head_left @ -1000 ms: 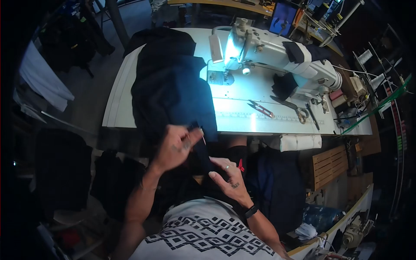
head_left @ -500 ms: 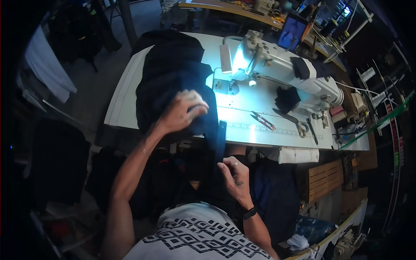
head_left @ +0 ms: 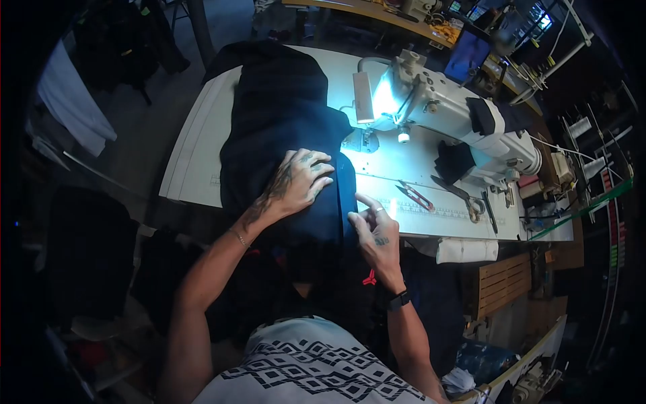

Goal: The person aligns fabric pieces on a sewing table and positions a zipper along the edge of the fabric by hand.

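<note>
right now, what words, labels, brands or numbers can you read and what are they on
No text can be read for certain.
Ruler scale on the sewing table: too small to read.
Tattoo on the right hand: too small and blurred.
Red emblem near that hand: no readable letters.
Sewing machine: no legible brand.

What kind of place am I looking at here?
Likely a sewing workshop: a sewing machine stands on the table, with scissors beside it and dark cloth under the person's left hand.
</note>
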A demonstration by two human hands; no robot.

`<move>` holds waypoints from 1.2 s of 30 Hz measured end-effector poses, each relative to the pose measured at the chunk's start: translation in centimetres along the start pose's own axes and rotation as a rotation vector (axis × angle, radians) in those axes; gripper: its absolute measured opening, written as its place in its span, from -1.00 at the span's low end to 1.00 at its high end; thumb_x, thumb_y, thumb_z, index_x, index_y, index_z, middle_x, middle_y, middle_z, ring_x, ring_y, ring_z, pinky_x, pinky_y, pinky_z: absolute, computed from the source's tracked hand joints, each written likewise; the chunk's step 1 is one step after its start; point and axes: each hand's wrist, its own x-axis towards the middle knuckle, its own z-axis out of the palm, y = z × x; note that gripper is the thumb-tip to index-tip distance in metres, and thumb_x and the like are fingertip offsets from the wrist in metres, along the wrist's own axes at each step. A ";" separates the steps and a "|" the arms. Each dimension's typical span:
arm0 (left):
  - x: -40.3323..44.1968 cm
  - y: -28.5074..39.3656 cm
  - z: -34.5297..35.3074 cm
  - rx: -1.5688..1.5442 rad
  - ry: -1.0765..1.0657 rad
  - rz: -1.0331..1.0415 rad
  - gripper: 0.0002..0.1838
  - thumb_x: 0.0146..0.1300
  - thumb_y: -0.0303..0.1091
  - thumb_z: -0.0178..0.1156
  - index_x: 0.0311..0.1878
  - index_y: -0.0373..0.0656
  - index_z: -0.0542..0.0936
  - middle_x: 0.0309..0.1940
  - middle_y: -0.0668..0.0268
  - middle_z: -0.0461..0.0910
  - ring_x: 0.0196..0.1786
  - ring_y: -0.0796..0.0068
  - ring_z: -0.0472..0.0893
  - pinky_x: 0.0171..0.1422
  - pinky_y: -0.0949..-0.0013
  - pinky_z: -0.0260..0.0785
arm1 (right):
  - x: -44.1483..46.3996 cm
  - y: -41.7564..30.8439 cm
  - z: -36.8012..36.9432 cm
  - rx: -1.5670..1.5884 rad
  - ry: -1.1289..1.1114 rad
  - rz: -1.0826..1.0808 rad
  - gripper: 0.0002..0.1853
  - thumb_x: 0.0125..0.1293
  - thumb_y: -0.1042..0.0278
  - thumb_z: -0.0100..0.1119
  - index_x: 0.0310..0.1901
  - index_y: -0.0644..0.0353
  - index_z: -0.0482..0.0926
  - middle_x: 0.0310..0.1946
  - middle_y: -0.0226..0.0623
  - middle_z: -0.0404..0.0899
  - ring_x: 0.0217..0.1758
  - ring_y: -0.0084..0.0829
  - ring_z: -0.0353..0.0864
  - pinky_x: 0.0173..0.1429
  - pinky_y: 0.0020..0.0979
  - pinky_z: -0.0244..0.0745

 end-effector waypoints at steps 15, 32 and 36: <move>0.2 0.0 -0.4 -0.033 -0.064 -0.035 -0.62 0.55 -0.25 0.33 0.37 0.08 0.78 0.32 0.28 0.66 0.34 0.26 0.56 0.43 0.16 0.31 | 1.8 -0.1 0.5 -0.302 -0.090 -0.091 -0.70 0.49 0.44 0.40 0.18 0.32 0.81 -0.03 0.16 0.83 -0.05 0.07 0.88 0.05 -0.19 0.74; 0.2 0.1 -0.6 0.004 -0.095 -0.038 -0.58 0.58 -0.25 0.28 0.45 0.08 0.74 0.47 0.36 0.61 0.40 0.28 0.50 0.52 0.16 0.26 | 1.7 0.1 0.7 -0.291 -0.082 -0.118 -0.71 0.49 0.44 0.43 0.18 0.25 0.83 -0.30 -0.02 0.74 -0.37 -0.06 0.73 -0.21 -0.20 0.59; 0.4 0.0 -0.6 0.024 -0.140 -0.018 -0.56 0.59 -0.22 0.26 0.47 0.07 0.70 0.56 0.47 0.57 0.40 0.28 0.49 0.54 0.15 0.25 | 1.7 0.2 0.6 -0.326 -0.090 -0.130 -0.70 0.47 0.43 0.45 0.18 0.24 0.83 -0.34 -0.05 0.71 -0.40 -0.07 0.70 -0.23 -0.20 0.56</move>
